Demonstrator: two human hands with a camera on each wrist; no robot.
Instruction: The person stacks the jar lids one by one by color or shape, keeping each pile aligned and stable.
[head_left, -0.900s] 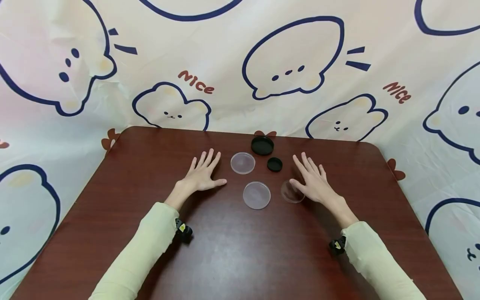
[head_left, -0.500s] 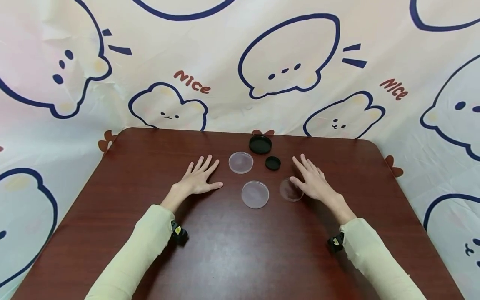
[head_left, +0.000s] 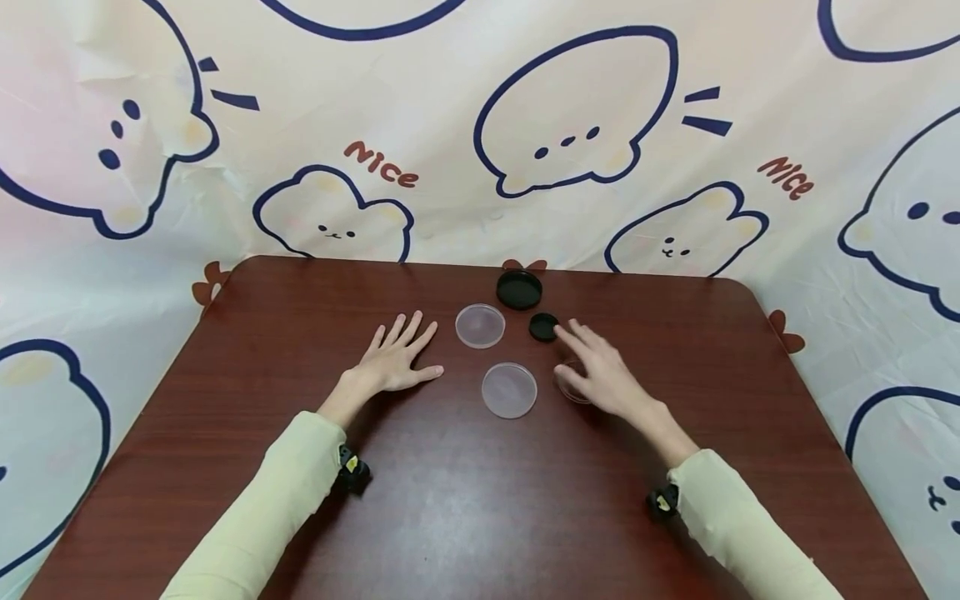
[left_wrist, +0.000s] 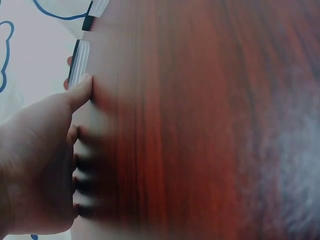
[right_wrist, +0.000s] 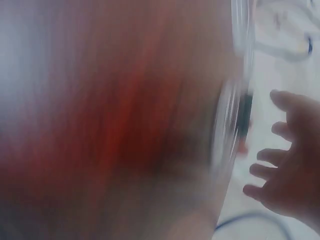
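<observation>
My left hand [head_left: 393, 358] rests on the brown table with fingers spread, left of two shallow clear round dishes [head_left: 509, 390]. The other clear dish [head_left: 480, 326] lies farther back. My right hand [head_left: 607, 375] hovers with loosely bent fingers over a third clear dish [head_left: 573, 397], hiding much of it. In the head view its fingertips reach the edge of a small black round dish [head_left: 542, 327]. Behind that sits a larger black round dish [head_left: 519, 290]. The right wrist view shows the right hand [right_wrist: 295, 165] raised off the tabletop, its fingers holding nothing.
The brown wooden table [head_left: 450, 500] has rounded far corners. A cloth [head_left: 450, 100] printed with cartoon bears hangs close behind it and along both sides. A small black camera sits on each wrist.
My right hand has lifted and shifted left, over the third clear dish and toward the small black dish. The left hand stays flat on the table; the view has shifted slightly.
</observation>
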